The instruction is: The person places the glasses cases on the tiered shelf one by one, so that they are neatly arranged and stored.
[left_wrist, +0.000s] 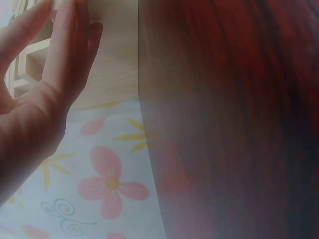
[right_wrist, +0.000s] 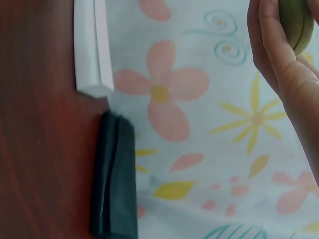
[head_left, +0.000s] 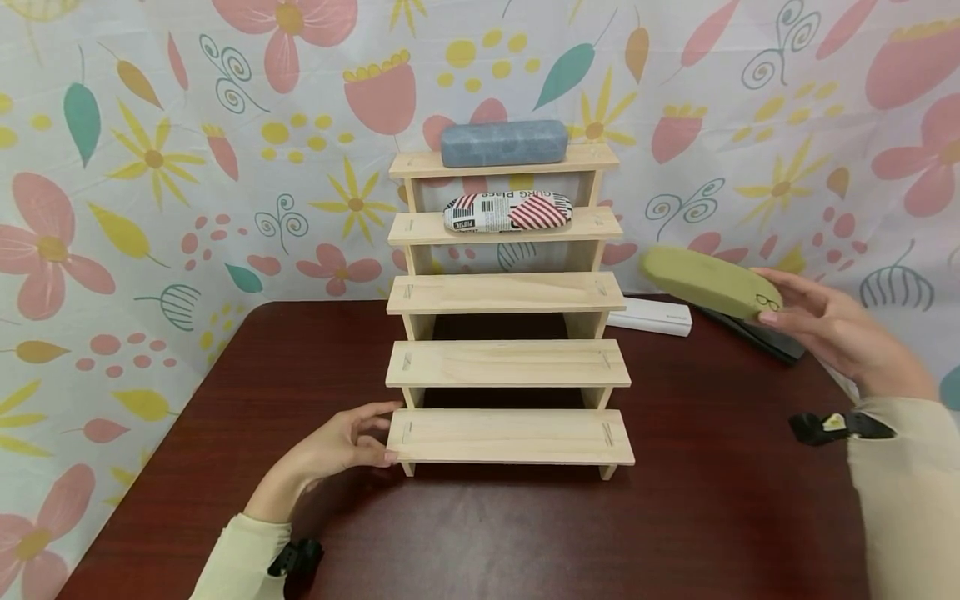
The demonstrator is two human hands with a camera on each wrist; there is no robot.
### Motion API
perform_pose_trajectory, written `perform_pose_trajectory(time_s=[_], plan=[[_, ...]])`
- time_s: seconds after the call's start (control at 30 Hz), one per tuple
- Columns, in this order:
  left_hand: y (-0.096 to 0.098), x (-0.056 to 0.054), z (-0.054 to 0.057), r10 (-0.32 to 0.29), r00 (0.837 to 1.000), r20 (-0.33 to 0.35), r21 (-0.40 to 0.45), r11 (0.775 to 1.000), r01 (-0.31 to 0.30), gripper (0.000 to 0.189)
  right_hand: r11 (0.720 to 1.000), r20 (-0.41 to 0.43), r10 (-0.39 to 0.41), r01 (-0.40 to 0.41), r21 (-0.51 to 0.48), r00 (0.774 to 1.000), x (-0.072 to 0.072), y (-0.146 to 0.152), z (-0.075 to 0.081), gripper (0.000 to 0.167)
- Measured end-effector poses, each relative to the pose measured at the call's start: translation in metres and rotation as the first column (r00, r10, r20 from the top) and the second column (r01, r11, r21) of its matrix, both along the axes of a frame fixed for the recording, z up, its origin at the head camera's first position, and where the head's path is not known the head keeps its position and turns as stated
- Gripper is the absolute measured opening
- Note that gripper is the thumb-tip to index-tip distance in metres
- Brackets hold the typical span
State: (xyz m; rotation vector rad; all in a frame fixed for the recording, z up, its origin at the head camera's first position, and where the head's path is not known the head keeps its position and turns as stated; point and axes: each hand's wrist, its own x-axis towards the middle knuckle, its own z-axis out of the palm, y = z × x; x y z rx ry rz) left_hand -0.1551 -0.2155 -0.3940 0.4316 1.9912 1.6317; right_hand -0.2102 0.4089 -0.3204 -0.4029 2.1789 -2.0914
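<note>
A pale wooden step stand point(head_left: 506, 364) with several tiers rises from the dark table. My left hand point(head_left: 341, 442) grips the left end of its lowest step, thumb at the front corner and a finger at the back one. In the left wrist view, that hand's fingers point(left_wrist: 60, 55) lie along the wood. Off to the right, my right hand point(head_left: 843, 333) pinches one end of a green glasses case point(head_left: 705, 279) and holds it raised and tilted. A blue case point(head_left: 504, 143) rests on the top step, with a newspaper-print case point(head_left: 508, 212) one step lower.
Behind the stand's right side, a white case point(head_left: 651, 317) lies on the brown table point(head_left: 697, 467). A black case point(right_wrist: 112, 179) lies beside it, below the raised green one. A flower-printed cloth point(head_left: 315, 108) hangs right behind the table.
</note>
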Motion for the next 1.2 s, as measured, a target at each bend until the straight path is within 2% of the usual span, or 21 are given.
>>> perform_pose_trajectory(time_s=[0.13,0.27,0.33,0.4,0.57,0.87,1.0,1.2], plan=[[0.0,0.0,-0.001,-0.003,1.0,-0.003,-0.001,1.0,0.003,0.081,0.996,-0.014,0.018,-0.017,0.092,1.0,0.0,-0.014,0.011,0.059],[-0.001,0.0,-0.001,-0.007,1.0,-0.005,-0.002,1.0,0.007,0.082,0.985,-0.042,0.081,-0.074,0.155,0.996,-0.003,-0.028,0.021,0.06],[-0.001,0.0,0.0,-0.008,1.0,-0.007,-0.002,1.0,0.008,0.082,0.983,-0.056,0.115,-0.105,0.153,0.992,-0.005,-0.035,0.025,0.06],[-0.001,0.0,0.0,-0.007,1.0,-0.007,-0.002,1.0,0.007,0.082,0.984,-0.078,0.154,-0.146,0.107,0.985,-0.008,-0.044,0.028,0.06],[-0.001,0.0,0.0,-0.003,1.0,-0.003,-0.003,1.0,0.003,0.082,0.966,-0.148,0.257,-0.254,0.04,0.955,-0.017,-0.067,0.032,0.059],[0.0,-0.001,0.0,-0.005,1.0,0.008,0.011,1.0,0.005,0.082,0.938,-0.169,0.339,-0.32,0.131,0.926,-0.032,-0.114,0.045,0.058],[-0.001,-0.001,-0.001,-0.004,1.0,0.01,0.009,1.0,0.004,0.081,0.932,-0.141,0.333,-0.302,0.202,0.932,-0.037,-0.136,0.05,0.059],[-0.001,-0.001,-0.001,-0.004,1.0,0.009,0.011,1.0,0.004,0.081,0.933,-0.093,0.293,-0.264,0.244,0.951,-0.044,-0.168,0.053,0.061]])
